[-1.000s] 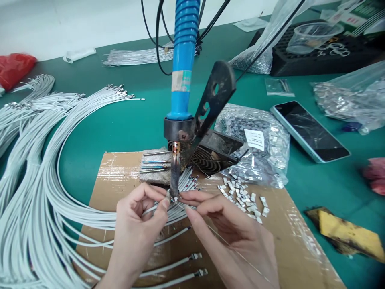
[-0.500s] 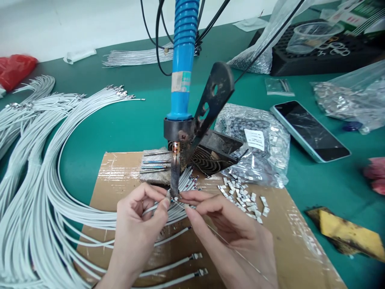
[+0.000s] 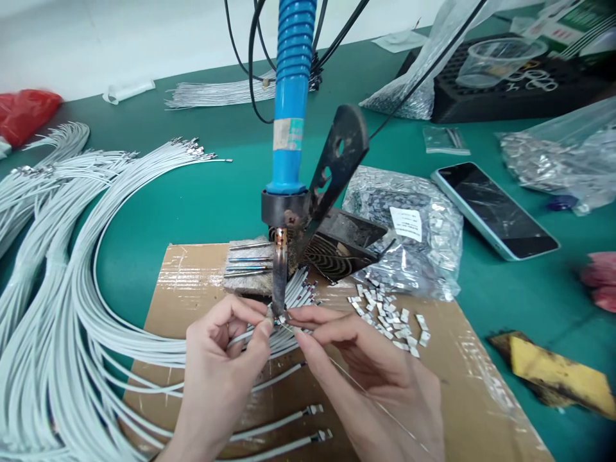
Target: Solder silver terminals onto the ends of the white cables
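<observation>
Pinching: left fingers point(image 3: 260, 333) on white cable point(image 3: 241, 335), right fingers point(image 3: 309, 345) on thin wire point(image 3: 347, 374), white label point(image 3: 405, 223) on bag point(image 3: 436, 253) unreadable.

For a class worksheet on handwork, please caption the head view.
Left hand pinching a white cable, right hand holding solder wire, beneath a blue-handled soldering iron.

The gap between the left hand point(image 3: 226, 366) and the right hand point(image 3: 370, 362) is obstructed from above by the blue-handled iron point(image 3: 289, 128), flanked by a black bracket point(image 3: 334, 160). Approach from the left is hindered by white cables point(image 3: 74, 289), from the far right by metal pieces point(image 3: 405, 315) and a plastic bag point(image 3: 428, 250). Passage is afforded over the green tabletop point(image 3: 212, 212) between cables and iron.
</observation>
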Tool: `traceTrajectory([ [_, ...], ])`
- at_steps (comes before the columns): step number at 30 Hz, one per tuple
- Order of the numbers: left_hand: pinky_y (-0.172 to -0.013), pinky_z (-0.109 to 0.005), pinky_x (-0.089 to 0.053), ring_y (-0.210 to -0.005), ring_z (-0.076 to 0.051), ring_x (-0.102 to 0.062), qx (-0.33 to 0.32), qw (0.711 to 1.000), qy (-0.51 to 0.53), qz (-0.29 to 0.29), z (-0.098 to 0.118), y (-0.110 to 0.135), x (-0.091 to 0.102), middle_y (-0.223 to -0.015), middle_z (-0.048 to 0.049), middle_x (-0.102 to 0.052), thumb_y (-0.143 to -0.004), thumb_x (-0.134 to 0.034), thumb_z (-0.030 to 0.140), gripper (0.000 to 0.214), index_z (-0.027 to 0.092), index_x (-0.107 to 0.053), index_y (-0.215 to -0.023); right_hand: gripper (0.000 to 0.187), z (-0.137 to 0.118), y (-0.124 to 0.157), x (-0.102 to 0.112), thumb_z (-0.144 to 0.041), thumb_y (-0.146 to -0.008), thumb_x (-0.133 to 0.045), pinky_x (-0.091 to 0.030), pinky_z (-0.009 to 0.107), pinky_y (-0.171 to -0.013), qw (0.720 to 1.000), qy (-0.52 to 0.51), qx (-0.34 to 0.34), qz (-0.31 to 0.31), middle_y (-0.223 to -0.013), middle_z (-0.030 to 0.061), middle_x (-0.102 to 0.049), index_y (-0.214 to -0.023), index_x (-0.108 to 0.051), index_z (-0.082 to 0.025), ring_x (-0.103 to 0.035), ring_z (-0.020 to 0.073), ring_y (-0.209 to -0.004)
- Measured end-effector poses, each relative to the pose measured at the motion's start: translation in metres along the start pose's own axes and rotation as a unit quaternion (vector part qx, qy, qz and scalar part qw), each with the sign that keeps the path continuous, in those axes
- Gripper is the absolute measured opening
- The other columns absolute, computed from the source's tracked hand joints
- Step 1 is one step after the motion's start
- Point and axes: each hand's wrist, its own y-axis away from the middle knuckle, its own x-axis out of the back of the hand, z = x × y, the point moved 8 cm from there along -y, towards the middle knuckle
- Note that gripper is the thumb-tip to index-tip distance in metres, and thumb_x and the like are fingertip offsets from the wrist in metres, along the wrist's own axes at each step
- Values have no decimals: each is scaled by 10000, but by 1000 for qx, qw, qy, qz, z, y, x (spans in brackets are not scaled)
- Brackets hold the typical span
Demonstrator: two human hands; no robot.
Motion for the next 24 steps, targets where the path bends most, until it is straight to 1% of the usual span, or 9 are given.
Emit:
traceTrajectory([
  [4,-617,-123,-516,-694,-90,-685,2,1000,-11,-8,-1,0,-2,-803,13,-756,-795,-741,73,175,201,-717,-678,148,2,1,0,-206,-854,-749,-597,242,-813,1000,-3,-22,16,-987,24,-821,-715,-711,-241,-785,196,-931],
  [7,-634,-134,-527,-706,-99,-693,5,1000,-5,-5,-2,-1,-2,-801,5,-755,-798,-735,75,173,195,-709,-675,155,3,2,0,-233,-859,-749,-597,267,-801,999,12,-29,14,-986,33,-821,-710,-707,-242,-784,209,-908],
  [10,-623,-140,-529,-695,-103,-691,8,1000,-6,-2,-3,-2,0,-805,1,-754,-805,-733,89,164,195,-712,-681,157,3,1,0,-240,-863,-747,-596,291,-818,999,19,-30,9,-991,40,-822,-714,-700,-239,-784,220,-903],
  [13,-612,-143,-527,-689,-104,-688,6,1000,-26,-15,-3,-1,-1,-823,-3,-755,-798,-743,84,156,196,-716,-692,160,3,0,1,-234,-864,-749,-592,279,-828,999,24,-24,9,-990,33,-823,-713,-697,-239,-786,211,-904],
  [15,-613,-145,-524,-691,-106,-685,5,1000,-24,-1,-3,1,-1,-814,0,-747,-788,-746,78,160,197,-713,-687,163,3,0,1,-235,-866,-747,-595,261,-813,999,28,-20,5,-996,28,-824,-711,-696,-240,-788,203,-904],
  [19,-570,-131,-486,-648,-90,-648,9,999,6,54,-2,7,0,-781,11,-727,-775,-746,97,159,199,-713,-658,164,3,-1,0,-238,-866,-744,-608,263,-798,999,37,-16,2,-984,29,-826,-709,-700,-238,-792,206,-895],
  [24,-578,-146,-485,-662,-102,-651,10,998,4,59,1,9,-3,-781,5,-725,-749,-758,105,144,200,-716,-649,159,1,0,2,-215,-852,-753,-610,259,-785,999,19,-21,24,-976,29,-826,-702,-703,-233,-791,206,-886],
])
